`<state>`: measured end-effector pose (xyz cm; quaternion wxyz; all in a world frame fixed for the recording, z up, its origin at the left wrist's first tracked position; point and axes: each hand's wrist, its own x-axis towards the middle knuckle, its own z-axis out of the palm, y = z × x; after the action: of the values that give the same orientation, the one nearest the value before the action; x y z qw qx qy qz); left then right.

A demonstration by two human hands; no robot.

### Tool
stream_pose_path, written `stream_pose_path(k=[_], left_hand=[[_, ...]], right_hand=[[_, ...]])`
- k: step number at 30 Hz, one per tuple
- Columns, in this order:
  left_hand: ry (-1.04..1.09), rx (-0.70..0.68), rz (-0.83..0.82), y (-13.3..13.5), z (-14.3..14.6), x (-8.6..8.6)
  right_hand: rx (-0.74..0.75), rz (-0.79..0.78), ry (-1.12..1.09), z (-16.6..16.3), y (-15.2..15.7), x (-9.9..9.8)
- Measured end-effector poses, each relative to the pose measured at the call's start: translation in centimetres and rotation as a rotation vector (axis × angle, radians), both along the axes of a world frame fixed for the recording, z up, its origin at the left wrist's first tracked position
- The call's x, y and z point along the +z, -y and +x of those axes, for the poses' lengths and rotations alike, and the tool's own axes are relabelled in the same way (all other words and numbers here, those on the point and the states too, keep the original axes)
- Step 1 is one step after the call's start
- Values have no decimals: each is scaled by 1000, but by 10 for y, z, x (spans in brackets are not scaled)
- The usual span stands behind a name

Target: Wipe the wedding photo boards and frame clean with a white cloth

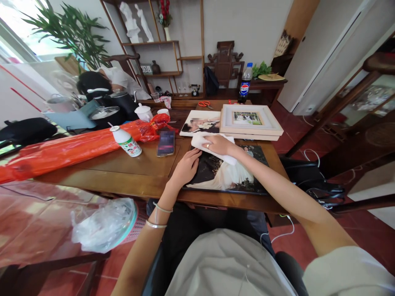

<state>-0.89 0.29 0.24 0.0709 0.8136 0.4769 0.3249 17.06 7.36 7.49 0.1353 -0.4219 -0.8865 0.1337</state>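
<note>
A dark photo panel [210, 172], printed with a white gown, lies flat at the table's front edge. My right hand [219, 144], with a ring on one finger, presses a folded white cloth [200, 142] onto its upper left part. At the panel's left edge rests my left hand [187, 166], fingers stretched out, holding nothing. Behind the panel lie a light photo print [200, 121] and a pale framed picture [228, 111] on a stack. The cloth hides part of the dark panel.
Left on the wooden table [145, 174] are a phone [166, 143], a white bottle [126, 142] and a long red plastic-wrapped bundle [77, 146]. A cola bottle [245, 84] and orange-handled scissors [204, 104] are at the back. A lined bin [135, 224] stands below left. Another person [123, 82] leans down at far left.
</note>
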Motion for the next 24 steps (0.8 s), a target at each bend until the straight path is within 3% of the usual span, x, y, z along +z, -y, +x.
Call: stream_pose_path(k=[6, 12, 14, 16, 19, 24], left_hand=[[0, 4, -4, 0, 1, -1], [18, -9, -26, -1, -1, -2], [27, -16, -40, -2, -3, -2], [35, -25, -46, -2, -4, -3], [37, -41, -40, -4, -5, -4], [46, -11, -28, -3, -2, -5]], right_hand=[[-83, 124, 116, 31, 48, -10], [-29, 534, 369, -13, 154, -33], [26, 629, 408, -24, 175, -33], [132, 604, 395, -25, 179, -27], [235, 399, 294, -13, 158, -15], [35, 291, 261, 6, 119, -10]])
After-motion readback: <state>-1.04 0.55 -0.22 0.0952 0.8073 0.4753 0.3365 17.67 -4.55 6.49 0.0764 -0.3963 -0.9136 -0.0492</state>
